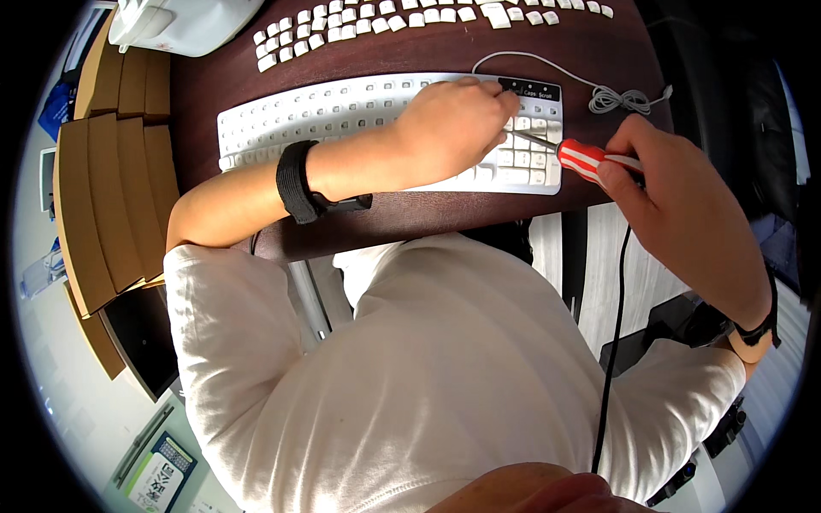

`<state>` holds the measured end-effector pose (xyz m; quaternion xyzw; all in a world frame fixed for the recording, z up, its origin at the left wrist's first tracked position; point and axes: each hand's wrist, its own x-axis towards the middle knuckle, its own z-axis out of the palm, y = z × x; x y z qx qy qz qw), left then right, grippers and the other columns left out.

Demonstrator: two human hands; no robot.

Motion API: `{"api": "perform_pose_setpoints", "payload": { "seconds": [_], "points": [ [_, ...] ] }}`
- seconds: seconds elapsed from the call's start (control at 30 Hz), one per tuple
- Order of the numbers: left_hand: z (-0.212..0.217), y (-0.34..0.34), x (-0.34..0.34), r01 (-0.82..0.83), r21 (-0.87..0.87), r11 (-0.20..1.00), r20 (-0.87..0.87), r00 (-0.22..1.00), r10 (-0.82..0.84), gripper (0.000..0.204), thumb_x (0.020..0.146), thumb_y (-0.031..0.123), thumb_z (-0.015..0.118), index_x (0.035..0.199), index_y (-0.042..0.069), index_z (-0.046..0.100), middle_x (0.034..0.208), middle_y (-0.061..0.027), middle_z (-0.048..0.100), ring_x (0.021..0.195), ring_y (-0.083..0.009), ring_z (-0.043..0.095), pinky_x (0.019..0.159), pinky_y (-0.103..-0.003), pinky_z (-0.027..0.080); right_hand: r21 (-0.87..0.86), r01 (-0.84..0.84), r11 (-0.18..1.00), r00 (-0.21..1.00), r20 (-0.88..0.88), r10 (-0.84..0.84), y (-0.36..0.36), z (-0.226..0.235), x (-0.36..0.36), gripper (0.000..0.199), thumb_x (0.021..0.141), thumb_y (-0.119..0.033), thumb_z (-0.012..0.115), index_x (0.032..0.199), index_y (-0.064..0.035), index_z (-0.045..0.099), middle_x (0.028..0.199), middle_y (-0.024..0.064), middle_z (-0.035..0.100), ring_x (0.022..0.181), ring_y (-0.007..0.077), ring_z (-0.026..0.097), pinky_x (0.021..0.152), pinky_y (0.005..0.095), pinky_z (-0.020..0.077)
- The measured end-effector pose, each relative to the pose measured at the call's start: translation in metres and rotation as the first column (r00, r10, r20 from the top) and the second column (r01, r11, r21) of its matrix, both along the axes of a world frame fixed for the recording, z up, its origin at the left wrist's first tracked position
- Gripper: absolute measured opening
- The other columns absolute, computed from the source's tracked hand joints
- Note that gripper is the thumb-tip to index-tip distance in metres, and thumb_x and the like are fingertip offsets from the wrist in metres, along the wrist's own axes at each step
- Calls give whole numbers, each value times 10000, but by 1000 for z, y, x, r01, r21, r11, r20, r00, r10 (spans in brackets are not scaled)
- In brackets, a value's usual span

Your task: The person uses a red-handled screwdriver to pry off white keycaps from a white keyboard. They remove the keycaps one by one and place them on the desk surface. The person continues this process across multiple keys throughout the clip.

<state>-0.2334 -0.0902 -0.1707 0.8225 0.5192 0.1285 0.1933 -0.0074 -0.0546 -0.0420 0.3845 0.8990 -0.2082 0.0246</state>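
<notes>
A white keyboard [329,104] lies across the dark table in front of me. Its left and middle sections show bare key sockets, while white keycaps still sit on the number pad [530,158] at the right. My right hand [654,167] grips a screwdriver [583,159] by its red-and-white handle. The metal shaft points left, its tip at the upper left of the number pad, close to my left fingers. My left hand [457,124] rests over the keyboard with curled fingers beside that tip. Whatever those fingers hold, if anything, is hidden.
Loose white keycaps [376,26] lie in rows along the table's [201,90] far side. A coiled white cable [617,101] sits right of the keyboard. A white container [184,24] stands far left, with brown cardboard boxes [98,197] beside the table. A black cable [614,333] hangs down at the right.
</notes>
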Motion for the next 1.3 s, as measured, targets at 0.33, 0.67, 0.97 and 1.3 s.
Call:
{"api": "perform_pose_setpoints", "payload": {
  "seconds": [0.33,0.67,0.97,1.3],
  "points": [
    [0,1,-3,28,-23,999,36,999,-27,247,899,165,670,1096,29,613,1015,-127,649,978,-339,640,816,-435,533,-20,100,995,978,185,-95,5,10,-19,205,993,-201,556,985,4,566,767,144,640,641,246,591,606,353,446],
    [-6,2,-3,83,40,996,25,996,-84,307,890,221,684,1102,14,604,976,-148,636,963,-343,638,799,-441,528,-291,314,904,949,95,-300,-35,3,-6,222,988,-188,569,1052,17,514,802,172,639,703,289,607,647,371,448],
    [-9,-1,-4,135,69,988,-15,991,-134,537,799,378,772,1149,14,592,1040,-150,625,1007,-346,646,826,-422,535,-264,275,924,945,254,-209,-16,11,-15,331,896,-237,668,1082,18,568,774,149,645,645,241,626,626,353,494],
    [-10,-1,-6,128,71,989,-18,992,-128,522,844,363,738,1185,-4,589,1050,-157,617,997,-349,638,840,-425,525,-481,381,789,891,-35,-452,-44,-25,30,298,890,-169,702,1118,-10,594,867,74,653,641,94,556,564,251,429]
  ]
}}
